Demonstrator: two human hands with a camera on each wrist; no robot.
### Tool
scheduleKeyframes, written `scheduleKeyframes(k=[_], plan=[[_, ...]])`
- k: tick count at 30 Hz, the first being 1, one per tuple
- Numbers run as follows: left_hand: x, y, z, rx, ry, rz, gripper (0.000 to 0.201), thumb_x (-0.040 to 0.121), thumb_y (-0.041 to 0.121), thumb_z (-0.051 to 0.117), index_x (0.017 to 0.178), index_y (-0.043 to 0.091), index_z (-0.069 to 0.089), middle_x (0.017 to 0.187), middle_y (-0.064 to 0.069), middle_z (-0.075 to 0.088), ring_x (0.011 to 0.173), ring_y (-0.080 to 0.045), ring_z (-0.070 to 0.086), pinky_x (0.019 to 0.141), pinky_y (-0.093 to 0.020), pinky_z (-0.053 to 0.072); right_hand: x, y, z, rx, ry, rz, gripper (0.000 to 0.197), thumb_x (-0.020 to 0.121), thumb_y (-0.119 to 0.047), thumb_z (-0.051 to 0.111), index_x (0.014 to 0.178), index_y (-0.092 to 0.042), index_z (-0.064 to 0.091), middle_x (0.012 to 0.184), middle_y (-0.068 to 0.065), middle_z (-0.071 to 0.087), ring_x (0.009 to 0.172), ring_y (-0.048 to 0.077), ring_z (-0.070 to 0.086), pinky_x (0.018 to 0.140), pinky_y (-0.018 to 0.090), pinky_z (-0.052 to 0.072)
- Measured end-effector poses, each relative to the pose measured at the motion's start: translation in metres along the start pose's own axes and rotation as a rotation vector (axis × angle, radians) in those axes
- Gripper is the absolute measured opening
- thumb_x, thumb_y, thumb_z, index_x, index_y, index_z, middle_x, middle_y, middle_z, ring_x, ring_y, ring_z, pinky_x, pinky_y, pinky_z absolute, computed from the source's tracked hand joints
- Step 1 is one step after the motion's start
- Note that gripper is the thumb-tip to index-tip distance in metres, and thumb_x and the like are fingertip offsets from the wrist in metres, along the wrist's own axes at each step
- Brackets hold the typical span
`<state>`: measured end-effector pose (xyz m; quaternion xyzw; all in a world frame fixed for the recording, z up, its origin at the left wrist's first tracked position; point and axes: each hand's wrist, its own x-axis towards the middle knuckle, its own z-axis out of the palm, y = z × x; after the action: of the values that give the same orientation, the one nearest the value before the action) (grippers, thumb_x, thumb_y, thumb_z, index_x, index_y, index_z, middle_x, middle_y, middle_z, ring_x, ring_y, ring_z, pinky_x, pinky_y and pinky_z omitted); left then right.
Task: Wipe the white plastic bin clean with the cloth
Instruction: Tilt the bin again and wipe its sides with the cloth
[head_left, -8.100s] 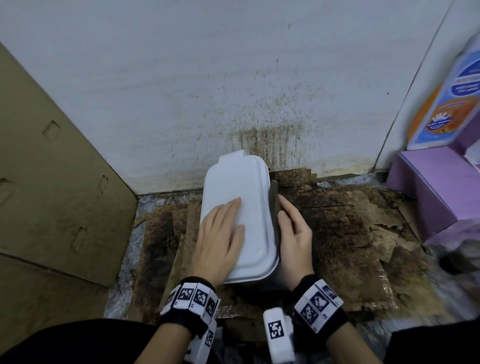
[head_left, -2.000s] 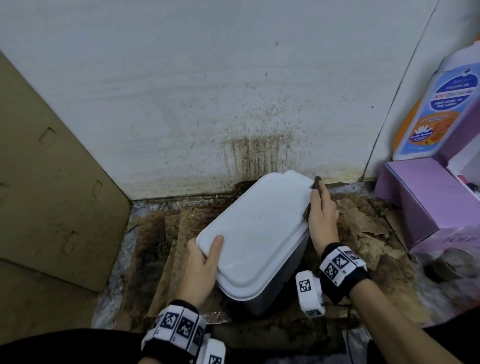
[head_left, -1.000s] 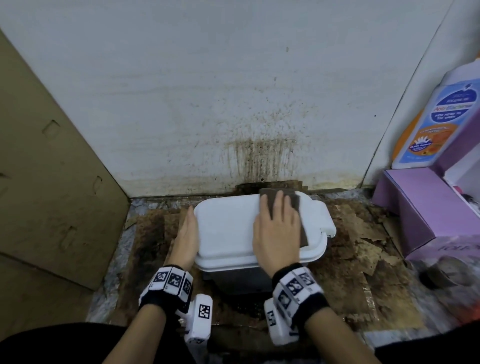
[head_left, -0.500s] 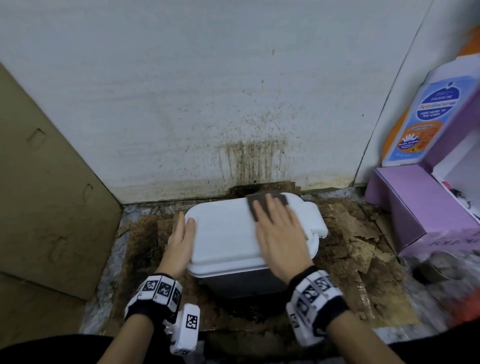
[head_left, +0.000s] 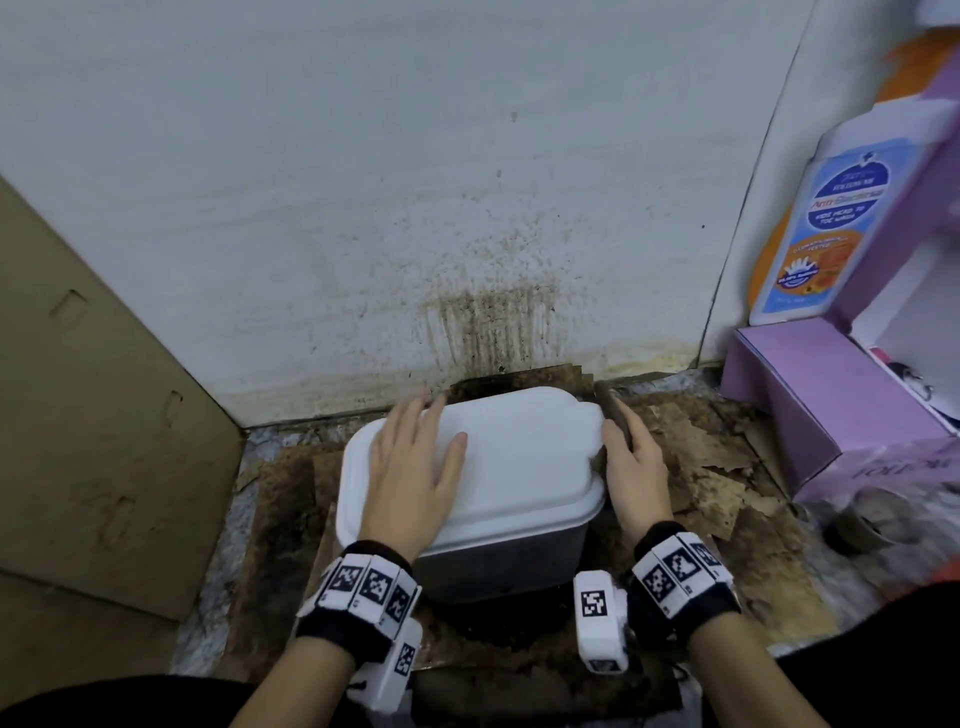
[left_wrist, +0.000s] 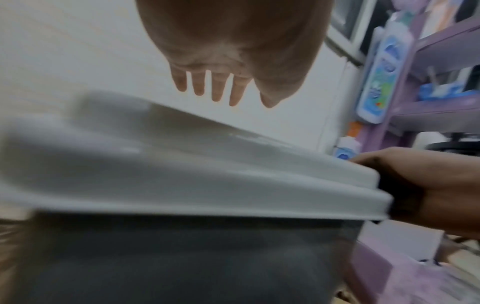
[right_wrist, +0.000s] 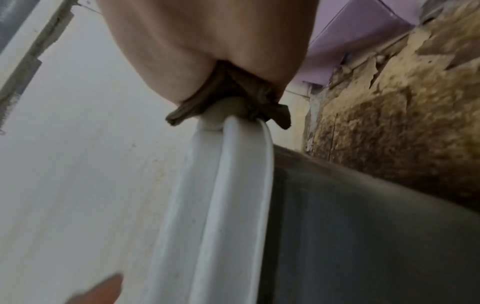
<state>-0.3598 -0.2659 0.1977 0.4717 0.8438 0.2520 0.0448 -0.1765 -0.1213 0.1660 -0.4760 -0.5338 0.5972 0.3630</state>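
The white plastic bin (head_left: 524, 457) stands on the floor against the wall, with a white lid over a dark body (head_left: 498, 566). My left hand (head_left: 415, 467) lies flat on the left part of the lid, its fingers (left_wrist: 215, 88) straight. At the lid's right end my right hand (head_left: 636, 470) holds the dark brown cloth (head_left: 613, 410). In the right wrist view the cloth (right_wrist: 228, 107) is folded over the lid's rim (right_wrist: 233, 185) and pinched under the palm. The bin's far side is hidden.
The bin sits on stained, peeling brown cardboard (head_left: 727, 467). The white wall (head_left: 467, 208) behind has a brown streaked stain. A cardboard sheet (head_left: 78, 415) leans at the left. A purple box (head_left: 831, 405) and a bottle (head_left: 821, 228) stand at the right.
My right hand and the cloth slid off the lid's top to its right edge. My left hand moved from the bin's left side onto the lid.
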Motion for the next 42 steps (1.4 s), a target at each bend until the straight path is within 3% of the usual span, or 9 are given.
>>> scheduleKeyframes(k=[5,10,16,22,25,28,32,37,42], plan=[[0.014,0.050,0.008,-0.115,-0.058,0.173,0.053,0.107,0.044,0.033,0.158,0.028,0.031,0.168,0.010,0.021,0.155,-0.009,0.014,0.125,-0.028,0.010,-0.017,-0.012,0.033,0.213,-0.138,-0.002,0.034,0.102,-0.033,0.050,0.136,-0.036,0.058,0.127,-0.012,0.068,0.115,0.011,0.066,0.100,0.042,0.053],[0.026,0.033,-0.004,0.051,-0.063,0.197,0.064,0.103,0.059,0.022,0.158,0.028,0.029,0.168,0.004,0.024,0.155,-0.014,0.016,0.126,-0.037,0.014,-0.024,-0.020,0.064,0.423,-0.337,0.073,0.032,0.106,-0.027,0.046,0.133,-0.034,0.060,0.132,-0.003,0.068,0.123,0.017,0.064,0.107,0.044,0.047],[0.025,0.000,-0.024,-0.002,-0.045,0.183,0.062,0.102,0.054,0.028,0.156,0.025,0.034,0.166,0.007,0.027,0.154,-0.010,0.018,0.127,-0.037,0.016,-0.048,-0.006,0.106,0.144,-0.354,-0.123,0.041,0.108,-0.037,0.031,0.148,-0.039,0.040,0.144,-0.028,0.047,0.129,-0.019,0.041,0.105,0.003,0.032],[0.021,-0.028,-0.038,-0.089,-0.013,0.158,0.060,0.101,0.054,0.030,0.155,0.028,0.036,0.165,0.011,0.029,0.153,-0.005,0.021,0.125,-0.032,0.018,-0.053,0.037,0.134,-0.208,-0.412,-0.331,0.044,0.109,-0.036,0.020,0.147,-0.056,0.011,0.159,-0.034,0.010,0.148,-0.013,0.005,0.122,0.019,0.007],[0.021,-0.038,-0.046,-0.122,-0.009,0.140,0.060,0.100,0.054,0.030,0.154,0.028,0.038,0.164,0.012,0.030,0.152,-0.005,0.022,0.125,-0.031,0.019,-0.036,0.072,0.131,-0.351,-0.385,-0.411,0.048,0.106,-0.042,0.013,0.153,-0.047,0.010,0.166,-0.022,0.009,0.152,-0.005,0.004,0.123,0.024,0.005],[0.020,-0.048,-0.053,-0.155,0.016,0.117,0.058,0.100,0.053,0.031,0.151,0.029,0.041,0.162,0.013,0.033,0.151,-0.004,0.026,0.123,-0.030,0.021,-0.011,0.117,0.115,-0.487,-0.361,-0.317,0.056,0.104,-0.042,0.005,0.159,-0.033,0.008,0.168,-0.016,0.004,0.155,0.003,0.002,0.126,0.029,0.004],[0.017,-0.059,-0.060,-0.174,0.027,0.104,0.054,0.100,0.051,0.032,0.149,0.030,0.043,0.160,0.016,0.034,0.149,0.000,0.026,0.121,-0.026,0.021,0.008,0.145,0.092,-0.403,-0.287,-0.021,0.048,0.110,-0.027,0.022,0.157,-0.026,0.019,0.169,-0.002,0.011,0.155,0.011,0.008,0.125,0.029,0.005],[0.016,-0.062,-0.057,-0.167,0.047,0.105,0.054,0.101,0.050,0.032,0.150,0.029,0.043,0.160,0.016,0.035,0.149,0.001,0.026,0.120,-0.023,0.020,-0.011,0.117,0.116,-0.499,-0.228,-0.060,0.057,0.103,-0.030,0.009,0.157,-0.017,0.020,0.168,0.003,0.013,0.156,0.015,0.008,0.126,0.030,0.002],[0.017,-0.056,-0.051,-0.147,0.059,0.125,0.055,0.100,0.051,0.033,0.150,0.028,0.044,0.159,0.015,0.038,0.149,0.000,0.027,0.119,-0.018,0.017,-0.068,0.050,0.168,-0.293,-0.246,-0.276,0.063,0.098,-0.051,0.003,0.157,-0.037,0.021,0.167,-0.016,0.009,0.153,0.000,0.002,0.125,0.028,0.003]])
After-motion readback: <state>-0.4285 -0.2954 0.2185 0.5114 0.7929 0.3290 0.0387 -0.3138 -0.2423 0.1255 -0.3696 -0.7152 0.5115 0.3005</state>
